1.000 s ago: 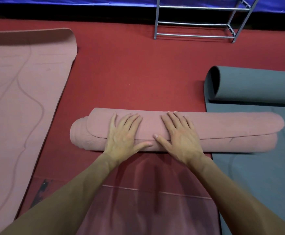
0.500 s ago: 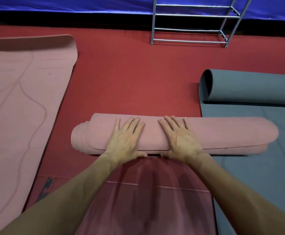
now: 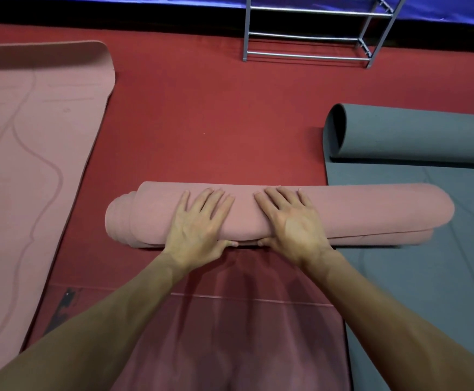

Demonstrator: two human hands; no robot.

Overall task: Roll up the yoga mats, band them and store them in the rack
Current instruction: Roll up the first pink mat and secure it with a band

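Centre frame: rolled pink mat (image 3: 371,213), right end over grey mat (image 3: 427,277). Pressed flat on top: left hand (image 3: 199,224), right hand (image 3: 292,224), fingers straight, thumbs at near edge. Top right: rack (image 3: 309,38).

Matt, fine-grained, soft-looking skin on the rolled pink foam-rubber yoga mat (image 3: 342,213). The unrolled maroon mat face (image 3: 230,348) toward the floor's near edge is smoother, with a slight sheen. The flat pink mat (image 3: 18,165) at the left edge is matt with faint pressed wavy lines. The partly rolled grey foam mat (image 3: 413,136) at the right edge is matt and smooth. The red floor covering (image 3: 202,108) is matt, finely textured, carpet-like. The silver tubular metal rack (image 3: 309,56) at the far edge is polished and shiny. The blue sheet (image 3: 173,0) behind it is glossy, plastic-looking.
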